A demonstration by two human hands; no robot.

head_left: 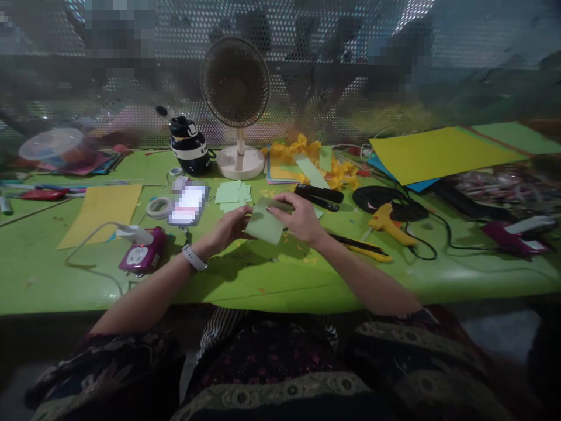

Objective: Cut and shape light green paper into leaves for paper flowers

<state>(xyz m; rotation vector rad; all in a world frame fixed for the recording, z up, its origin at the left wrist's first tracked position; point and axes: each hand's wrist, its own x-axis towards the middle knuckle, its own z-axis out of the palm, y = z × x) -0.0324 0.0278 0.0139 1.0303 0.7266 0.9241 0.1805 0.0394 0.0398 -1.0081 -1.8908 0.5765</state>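
A small pale green piece of paper (265, 225) is held up between both hands above the table. My left hand (228, 229) pinches its left edge, with the fingertips partly behind it. At the paper's upper right, my right hand (302, 219) grips it with the thumb on the near face. Just beyond my left hand lies a loose pile of pale green paper pieces (232, 195). A black stapler (319, 196) lies beyond my right hand, and a yellow-and-black cutter (362, 248) rests below my right wrist.
Around the green table (263, 286) lie a yellow glue gun (390, 223), a phone (188, 204), a tape roll (158, 207) and a purple power socket (142, 252). Farther back stand a fan (240, 162), a black bottle (190, 149), yellow paper flowers (302, 149) and yellow sheets (442, 153).
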